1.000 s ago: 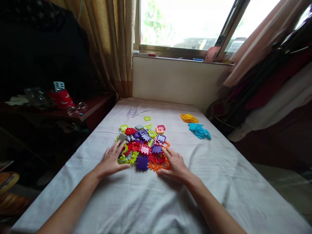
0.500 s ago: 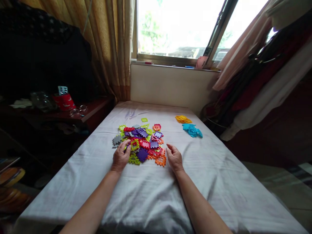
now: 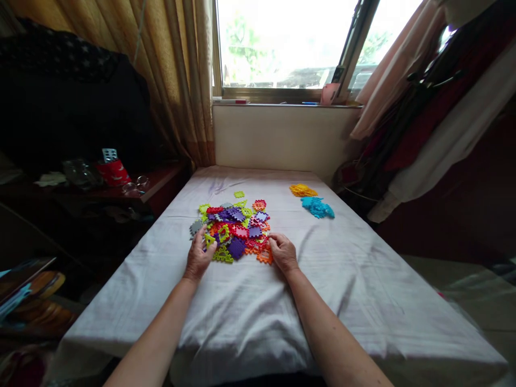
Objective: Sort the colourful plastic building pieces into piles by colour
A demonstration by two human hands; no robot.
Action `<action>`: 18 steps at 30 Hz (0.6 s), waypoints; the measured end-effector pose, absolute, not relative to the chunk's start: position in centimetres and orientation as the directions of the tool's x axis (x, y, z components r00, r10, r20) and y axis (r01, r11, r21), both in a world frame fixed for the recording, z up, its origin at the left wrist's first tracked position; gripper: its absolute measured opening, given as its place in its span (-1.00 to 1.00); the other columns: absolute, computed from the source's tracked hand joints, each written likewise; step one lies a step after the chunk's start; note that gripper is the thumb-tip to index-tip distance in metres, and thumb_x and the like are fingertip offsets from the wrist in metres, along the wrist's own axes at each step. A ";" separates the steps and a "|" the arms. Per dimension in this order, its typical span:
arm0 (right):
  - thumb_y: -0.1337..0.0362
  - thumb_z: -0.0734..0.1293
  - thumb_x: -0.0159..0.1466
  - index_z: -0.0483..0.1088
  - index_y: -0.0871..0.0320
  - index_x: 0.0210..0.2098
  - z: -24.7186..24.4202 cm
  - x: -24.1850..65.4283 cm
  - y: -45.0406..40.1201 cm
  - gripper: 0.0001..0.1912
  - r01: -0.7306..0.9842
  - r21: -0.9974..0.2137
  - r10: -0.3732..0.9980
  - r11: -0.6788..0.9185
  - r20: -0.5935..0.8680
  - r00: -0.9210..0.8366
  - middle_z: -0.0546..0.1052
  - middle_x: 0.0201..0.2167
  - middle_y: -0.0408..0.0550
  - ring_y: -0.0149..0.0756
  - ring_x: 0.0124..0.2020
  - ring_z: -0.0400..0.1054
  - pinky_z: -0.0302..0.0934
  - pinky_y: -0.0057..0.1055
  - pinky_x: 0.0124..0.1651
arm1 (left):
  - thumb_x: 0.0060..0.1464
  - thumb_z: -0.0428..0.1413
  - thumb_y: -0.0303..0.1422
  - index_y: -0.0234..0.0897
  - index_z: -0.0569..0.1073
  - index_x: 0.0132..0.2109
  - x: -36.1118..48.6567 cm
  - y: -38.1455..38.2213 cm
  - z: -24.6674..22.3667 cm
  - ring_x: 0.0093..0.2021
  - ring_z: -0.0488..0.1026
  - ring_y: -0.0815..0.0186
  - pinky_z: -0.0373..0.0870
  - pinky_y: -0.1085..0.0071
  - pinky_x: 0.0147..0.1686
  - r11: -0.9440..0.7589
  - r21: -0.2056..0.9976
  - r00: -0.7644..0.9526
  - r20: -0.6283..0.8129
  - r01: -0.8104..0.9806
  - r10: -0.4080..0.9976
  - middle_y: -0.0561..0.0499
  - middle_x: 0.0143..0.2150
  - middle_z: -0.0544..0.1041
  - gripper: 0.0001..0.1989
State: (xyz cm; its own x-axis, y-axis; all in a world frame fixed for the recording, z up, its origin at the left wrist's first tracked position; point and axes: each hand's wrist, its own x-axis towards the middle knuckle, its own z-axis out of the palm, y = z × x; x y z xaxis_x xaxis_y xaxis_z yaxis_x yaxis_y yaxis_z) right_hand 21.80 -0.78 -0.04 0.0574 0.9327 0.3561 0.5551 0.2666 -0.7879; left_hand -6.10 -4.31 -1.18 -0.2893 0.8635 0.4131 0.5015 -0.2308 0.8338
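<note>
A loose pile of flat notched plastic pieces (image 3: 236,231) in green, purple, red, orange and grey lies on the white cloth. At its left edge my left hand (image 3: 200,257) rests with thumb and fingers apart, beside a yellow-green piece (image 3: 209,241). My right hand (image 3: 284,251) is at the pile's right edge, its fingers bent close to an orange piece (image 3: 265,255); whether they grip anything is too small to tell. Farther back on the right lie a yellow heap (image 3: 303,190) and a blue heap (image 3: 317,207) of similar pieces.
The cloth-covered table (image 3: 242,306) reaches a low wall under a window. To the left, a dark desk holds a red container (image 3: 114,173), a glass jar and eyeglasses (image 3: 136,186). Clothes (image 3: 427,134) hang on the right.
My right hand has moved left to the pile's edge and its fingers have drawn in. My left hand has opened wider at the pile's left edge. The camera view has shifted slightly.
</note>
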 end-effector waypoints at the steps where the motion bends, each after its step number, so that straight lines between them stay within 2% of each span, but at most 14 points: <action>1: 0.23 0.21 0.21 0.58 0.03 -0.28 0.0 21.8 -0.8 -0.71 0.557 -0.786 0.934 0.268 0.355 0.052 0.65 -0.18 -0.04 -0.17 -0.09 0.50 0.36 -0.20 0.08 | 0.14 0.06 -0.21 -0.15 0.17 0.36 -6.4 -4.2 -1.4 0.31 0.31 0.13 0.36 0.12 0.21 -0.211 0.863 -0.338 0.389 0.459 0.857 -0.18 0.32 0.33 -0.35; 5: 0.22 0.20 0.21 0.57 0.05 -0.28 0.0 21.9 -0.8 -0.71 0.581 -0.772 0.940 0.257 0.338 0.034 0.65 -0.19 -0.04 -0.18 -0.11 0.51 0.36 -0.21 0.06 | 0.19 0.01 -0.23 -0.17 0.22 0.33 -7.3 -4.1 -1.7 0.25 0.38 0.17 0.36 0.13 0.20 -0.176 0.887 -0.423 0.368 0.427 0.828 -0.16 0.25 0.41 -0.43; 11: 0.26 0.21 0.21 0.56 0.06 -0.27 0.0 21.9 -0.9 -0.73 0.601 -0.756 0.936 0.260 0.350 0.034 0.64 -0.14 -0.02 -0.18 -0.07 0.50 0.34 -0.23 0.09 | 0.13 0.04 -0.27 -0.18 0.44 0.15 -7.7 -4.6 -1.3 0.30 0.30 0.09 0.18 0.08 0.34 -0.124 0.706 -0.396 0.523 0.697 0.755 -0.17 0.24 0.40 -0.56; 15: 0.28 0.21 0.21 0.56 0.05 -0.29 0.0 21.9 -0.9 -0.73 0.601 -0.757 0.939 0.255 0.343 0.033 0.64 -0.16 -0.04 -0.20 -0.08 0.50 0.33 -0.25 0.09 | 0.10 0.04 -0.33 -0.14 0.52 0.06 -8.1 -4.7 -1.5 0.34 0.23 0.03 0.13 0.04 0.36 -0.045 0.673 -0.390 0.479 0.738 0.787 -0.14 0.27 0.37 -0.62; 18: 0.26 0.22 0.21 0.57 0.06 -0.30 -0.3 21.9 -0.8 -0.74 0.581 -0.770 0.935 0.262 0.351 0.044 0.65 -0.19 -0.05 -0.21 -0.11 0.50 0.34 -0.28 0.05 | 0.09 0.05 -0.30 -0.13 0.53 0.05 -8.7 -4.9 -1.6 0.33 0.26 0.06 0.15 0.07 0.35 -0.077 0.691 -0.348 0.453 0.719 0.821 -0.11 0.26 0.39 -0.63</action>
State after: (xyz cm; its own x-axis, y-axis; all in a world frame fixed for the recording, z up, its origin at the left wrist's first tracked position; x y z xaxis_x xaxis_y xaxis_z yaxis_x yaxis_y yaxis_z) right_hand 21.92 -0.78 -0.26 0.0438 0.9353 0.3512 0.5813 0.2620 -0.7703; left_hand -8.72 -4.88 -1.60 -0.3480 0.8208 0.4531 0.7188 -0.0767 0.6910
